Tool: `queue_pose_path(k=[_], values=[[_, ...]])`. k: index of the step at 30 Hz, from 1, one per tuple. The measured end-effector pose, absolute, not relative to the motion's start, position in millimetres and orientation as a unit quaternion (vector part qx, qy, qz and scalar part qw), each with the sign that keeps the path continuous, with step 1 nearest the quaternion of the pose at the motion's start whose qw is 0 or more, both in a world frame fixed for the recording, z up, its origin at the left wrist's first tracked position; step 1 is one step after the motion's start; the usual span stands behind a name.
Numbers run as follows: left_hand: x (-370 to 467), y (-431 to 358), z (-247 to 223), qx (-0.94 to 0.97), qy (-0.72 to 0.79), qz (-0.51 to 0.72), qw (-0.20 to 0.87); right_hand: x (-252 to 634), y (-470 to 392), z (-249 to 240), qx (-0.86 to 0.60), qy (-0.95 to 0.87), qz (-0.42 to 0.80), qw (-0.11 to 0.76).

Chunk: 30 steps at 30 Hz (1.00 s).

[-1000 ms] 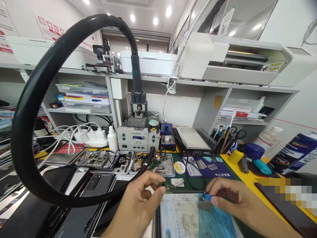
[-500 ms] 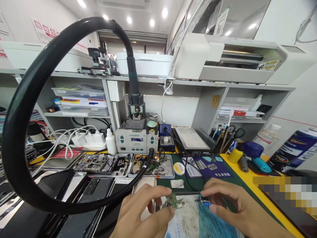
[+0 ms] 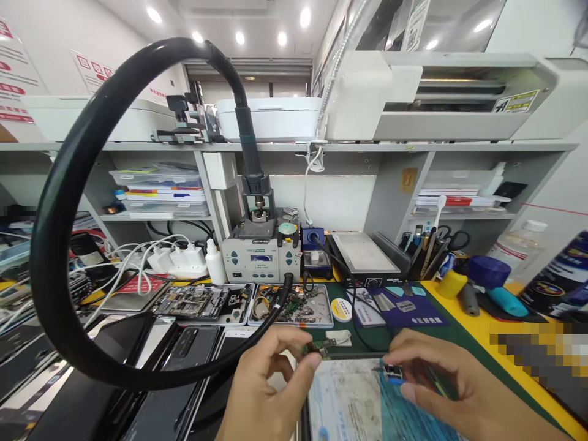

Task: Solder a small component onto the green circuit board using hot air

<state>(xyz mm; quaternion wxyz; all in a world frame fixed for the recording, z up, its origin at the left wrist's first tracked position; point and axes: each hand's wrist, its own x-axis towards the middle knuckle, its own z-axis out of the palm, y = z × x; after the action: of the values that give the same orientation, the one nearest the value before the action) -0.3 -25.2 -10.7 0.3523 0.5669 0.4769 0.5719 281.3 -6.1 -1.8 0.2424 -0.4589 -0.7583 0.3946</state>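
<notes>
My left hand (image 3: 271, 380) pinches a small green circuit board (image 3: 324, 348) between thumb and fingertips, tilted nearly edge-on above the mat. To the right, my right hand (image 3: 459, 383) has its thumb and fingers closed around a small black part with a blue edge (image 3: 394, 372); its exact kind is unclear. Under both hands lies a worn pale and blue work pad (image 3: 344, 392) on the green mat (image 3: 367, 346). Just behind the board is a crumpled white piece (image 3: 340, 337).
A thick black hose (image 3: 43, 257) loops over the left side from the hot air station (image 3: 261, 260). Trays of phone parts (image 3: 312, 306) stand in front of it. Phones (image 3: 184, 367) lie at left. A heating plate (image 3: 362, 254), bottles and tools stand at right.
The board in my left hand has turned from facing up to nearly edge-on and risen slightly. My right hand keeps its hold on the small part. The head view has shifted a little.
</notes>
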Motion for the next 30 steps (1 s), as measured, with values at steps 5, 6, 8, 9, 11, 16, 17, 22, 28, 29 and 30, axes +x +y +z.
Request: queue_pose_path(k=[5, 6, 8, 9, 11, 16, 17, 22, 28, 29, 30], values=[[0.0, -20.2, 0.0, 0.427, 0.463, 0.527, 0.57, 280.2, -4.2, -0.5, -0.468, -0.754, 0.399, 0.229], [-1.1, -19.0, 0.8, 0.42, 0.461, 0.519, 0.584, 279.8, -4.1, -0.1, -0.471, -0.752, 0.399, 0.23], [-3.1, -17.2, 0.9, 0.413, 0.46, 0.507, 0.601, 279.2, -4.3, 0.7, -0.472, -0.75, 0.398, 0.236], [-3.9, -16.6, 0.6, 0.412, 0.459, 0.5, 0.607, 279.2, -4.4, 0.8, -0.47, -0.751, 0.397, 0.239], [-5.1, -16.2, -0.3, 0.412, 0.457, 0.483, 0.624, 279.5, -4.5, 0.5, -0.469, -0.75, 0.397, 0.244], [-7.0, -17.7, 0.4, 0.419, 0.448, 0.452, 0.648, 279.6, -3.6, -1.3, -0.466, -0.748, 0.399, 0.252], [-7.2, -18.4, 1.1, 0.423, 0.449, 0.449, 0.646, 279.2, -3.5, -1.3, -0.462, -0.75, 0.399, 0.254], [-4.9, -22.8, 4.6, 0.442, 0.453, 0.46, 0.623, 276.8, -4.2, 0.7, -0.459, -0.751, 0.396, 0.261], [-1.8, -24.2, 2.8, 0.449, 0.448, 0.475, 0.61, 277.5, -5.0, 2.8, -0.472, -0.747, 0.389, 0.261], [-1.9, -24.2, 1.9, 0.452, 0.449, 0.474, 0.608, 277.7, -4.9, 2.7, -0.474, -0.746, 0.388, 0.26], [-2.0, -24.2, 1.0, 0.456, 0.449, 0.472, 0.606, 277.8, -4.8, 2.6, -0.476, -0.746, 0.387, 0.259]])
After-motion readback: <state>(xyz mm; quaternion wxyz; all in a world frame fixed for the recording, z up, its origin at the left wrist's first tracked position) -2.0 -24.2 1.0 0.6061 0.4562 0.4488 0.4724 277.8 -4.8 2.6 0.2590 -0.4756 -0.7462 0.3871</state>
